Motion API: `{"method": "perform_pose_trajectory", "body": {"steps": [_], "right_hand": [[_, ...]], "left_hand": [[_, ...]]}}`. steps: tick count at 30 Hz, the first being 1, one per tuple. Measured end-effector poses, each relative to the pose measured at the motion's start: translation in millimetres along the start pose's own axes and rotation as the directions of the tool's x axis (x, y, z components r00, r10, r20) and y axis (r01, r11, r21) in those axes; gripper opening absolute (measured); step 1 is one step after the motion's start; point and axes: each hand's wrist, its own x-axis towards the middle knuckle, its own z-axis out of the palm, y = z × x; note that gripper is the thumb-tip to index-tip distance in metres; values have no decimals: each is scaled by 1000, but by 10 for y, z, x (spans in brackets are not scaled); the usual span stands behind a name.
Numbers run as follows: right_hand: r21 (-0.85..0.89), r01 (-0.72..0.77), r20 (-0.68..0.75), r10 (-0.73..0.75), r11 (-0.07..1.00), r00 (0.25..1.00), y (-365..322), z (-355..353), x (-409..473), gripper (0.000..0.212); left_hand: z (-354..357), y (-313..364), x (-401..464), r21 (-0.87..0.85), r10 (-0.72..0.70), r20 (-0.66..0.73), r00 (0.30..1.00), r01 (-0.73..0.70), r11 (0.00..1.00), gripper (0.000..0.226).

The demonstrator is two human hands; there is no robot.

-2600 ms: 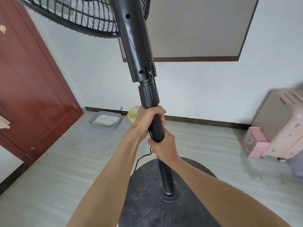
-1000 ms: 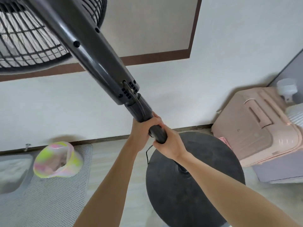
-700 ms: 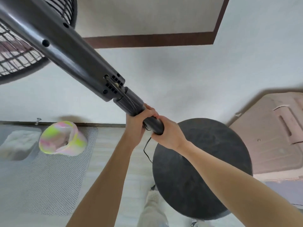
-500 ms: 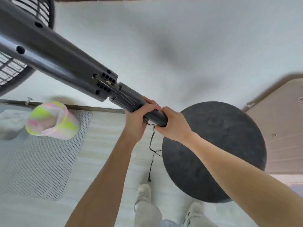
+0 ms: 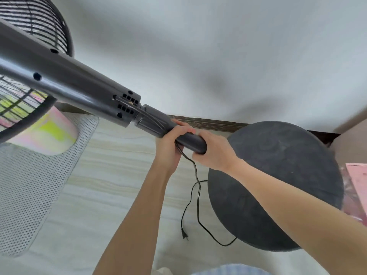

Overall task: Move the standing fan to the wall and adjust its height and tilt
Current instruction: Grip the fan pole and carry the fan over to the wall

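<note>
Both hands grip the standing fan's pole [image 5: 190, 142]: your left hand [image 5: 170, 147] nearer the fan head [image 5: 29, 62], your right hand [image 5: 215, 153] nearer the base [image 5: 278, 185]. The pole's long axis slants up-left; the base sits beside the wall [image 5: 218, 56].

This looks like a room in a home. A plain white wall [image 5: 218, 56] meets pale wood-grain flooring [image 5: 119, 175] at a dark patterned skirting board [image 5: 208, 122]. A grey perforated mat [image 5: 29, 185] lies on the floor, and a household standing fan [image 5: 69, 82] trails its unplugged power cord [image 5: 196, 195].
</note>
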Motion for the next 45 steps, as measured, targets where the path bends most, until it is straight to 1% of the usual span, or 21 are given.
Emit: {"method": "perform_pose_trajectory", "body": {"steps": [4,7,10,12,15,17,20,24,27,30,32,34,37,40,42,45], "right_hand": [[-70,23,-34,-25,997,999,406,269,9,31],[-135,25,-22,-28,991,999,633,387,5,30],[-197,37,0,-37,980,999,758,419,-11,29],[-245,55,14,-53,968,998,813,434,-20,29],[-290,79,44,-69,954,997,899,459,-29,29],[-295,97,63,-82,951,995,960,490,-29,29],[-287,95,64,-80,953,995,1049,582,-68,28],[-257,84,64,-70,963,995,1094,702,-99,27],[-227,92,31,-87,970,996,1075,764,-56,29],[-211,114,11,-115,971,993,999,835,-16,30],[-182,131,-31,-139,975,990,928,895,15,30],[-144,146,-76,-158,979,985,825,956,48,30],[-80,154,-88,-161,985,983,664,1062,121,31],[-1,138,-90,-138,990,986,505,1180,203,33],[51,134,-114,-127,990,985,425,1246,246,31],[139,113,-134,-95,984,986,349,1305,288,28]], "left_hand": [[-167,-476,173,-36,4,46,999,-2,999,17],[-270,-768,283,-72,-12,56,998,16,997,18],[-322,-928,306,-107,-22,52,998,28,994,14],[-350,-1002,326,-149,-39,49,998,46,988,16],[-386,-1129,341,-207,-55,25,998,59,977,9],[-412,-1215,358,-255,-59,19,998,61,965,10],[-462,-1364,369,-274,-84,-5,996,79,958,20],[-529,-1400,369,-252,-100,-6,995,95,963,17],[-592,-1348,381,-229,-94,-8,996,90,969,11],[-648,-1246,405,-208,-95,-20,995,89,974,17],[-700,-1168,406,-191,-91,-38,995,82,978,22],[-750,-1051,400,-171,-78,-51,996,68,983,22],[-835,-874,390,-130,-65,-73,995,55,990,10],[-919,-687,377,-58,-45,-105,993,39,998,9],[-946,-588,378,17,-30,-133,991,33,999,12],[-933,-495,385,135,-5,-184,983,30,990,10]]}}
